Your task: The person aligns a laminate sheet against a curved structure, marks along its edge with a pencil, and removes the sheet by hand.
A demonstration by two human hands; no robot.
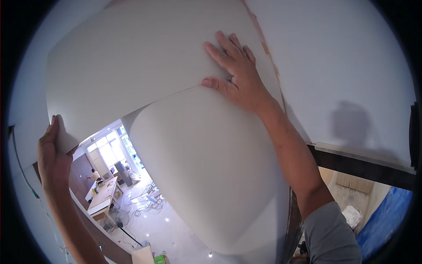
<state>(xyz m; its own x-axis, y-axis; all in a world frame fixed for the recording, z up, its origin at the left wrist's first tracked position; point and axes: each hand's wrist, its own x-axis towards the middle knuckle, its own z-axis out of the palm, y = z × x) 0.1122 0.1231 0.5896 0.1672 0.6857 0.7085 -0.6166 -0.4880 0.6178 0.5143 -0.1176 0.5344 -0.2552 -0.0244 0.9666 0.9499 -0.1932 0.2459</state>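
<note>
A large pale off-white panel (127, 61) spans the upper part of the view. Gripping its lower left corner is my left hand (55, 158), with the thumb up along the side edge and the other fingers mostly hidden. My right hand (235, 72) lies against the panel's right part, fingers spread and holding nothing. Its thumb rests at the seam where the panel's lower edge meets a second pale board (206, 171) with a rounded left side. This lower board hangs down under my right forearm.
A white wall (351, 75) stands at the right, above a dark beam (365, 167). Far below, a long work table (104, 196), a person (94, 175) and tangled cables (151, 198) are on a shiny floor. Blue sheeting (387, 218) hangs at lower right.
</note>
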